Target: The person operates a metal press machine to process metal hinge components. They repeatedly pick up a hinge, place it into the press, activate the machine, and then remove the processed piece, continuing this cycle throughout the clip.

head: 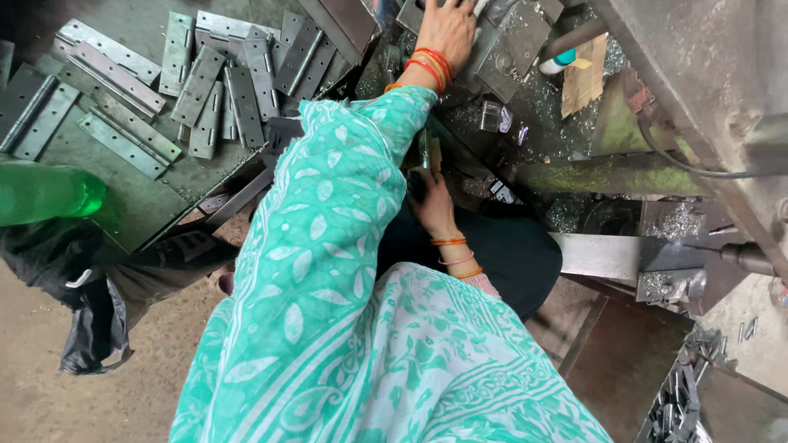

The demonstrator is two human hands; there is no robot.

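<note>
— What were the fingers of the left hand (447, 29) doing?
— They lay spread flat on a grey metal plate (513, 45) at the machine bed, pressing rather than gripping; the fingertips ran past the top of the view, so I could not tell more. Red and orange bangles (432, 70) sat at that wrist, and the green patterned sleeve (345, 189) trailed back from it

— And the right hand (432, 205)?
— Lower down, near the lap, fingers curled about something small and dark; whether they truly held it, I could not tell

— How far along did the work look?
— My reading: well under way. A heap of finished-looking grey hinges (222, 82) lay on the green table (148, 205) to the left, well apart from the hands. Metal shavings (542, 98) littered the bed around the plate. How many pieces remained, nothing showed

— Anything else nearby?
— A green plastic bottle (45, 193) at the table's left edge, and a black bag (98, 312) below it on the floor
</note>
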